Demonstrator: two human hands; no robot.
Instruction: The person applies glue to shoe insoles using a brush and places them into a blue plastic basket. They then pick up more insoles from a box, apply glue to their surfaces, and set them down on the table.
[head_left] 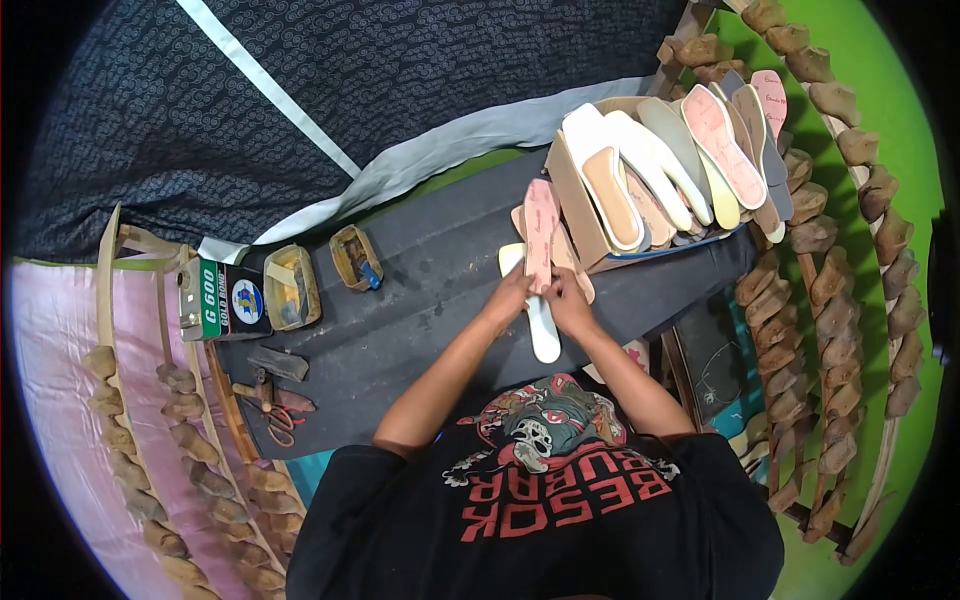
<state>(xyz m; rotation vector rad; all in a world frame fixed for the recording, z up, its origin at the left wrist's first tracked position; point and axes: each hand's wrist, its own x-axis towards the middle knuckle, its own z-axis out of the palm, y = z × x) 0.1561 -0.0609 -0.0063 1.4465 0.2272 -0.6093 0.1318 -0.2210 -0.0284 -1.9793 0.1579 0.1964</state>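
Note:
A pink insole (pixel 540 225) with handwriting on it is held over the black work table. My left hand (pixel 511 296) is closed on its left edge near the lower end. The fingers of my right hand (pixel 570 306) are curled closed at the same end, pinching it; the fingertips are partly hidden. Below the hands a white insole (pixel 543 335) lies on the table, pointing towards my body. A tan insole (pixel 572 268) shows behind the pink one, beside my right hand.
A cardboard box (pixel 577 205) packed with several insoles stands right of my hands. Left are a G 600 can (pixel 222 300), a tub (pixel 292 288), a smaller container (pixel 352 258) and scissors (pixel 283 425). Racks of wooden shoe lasts (pixel 835 300) flank the table (pixel 430 270).

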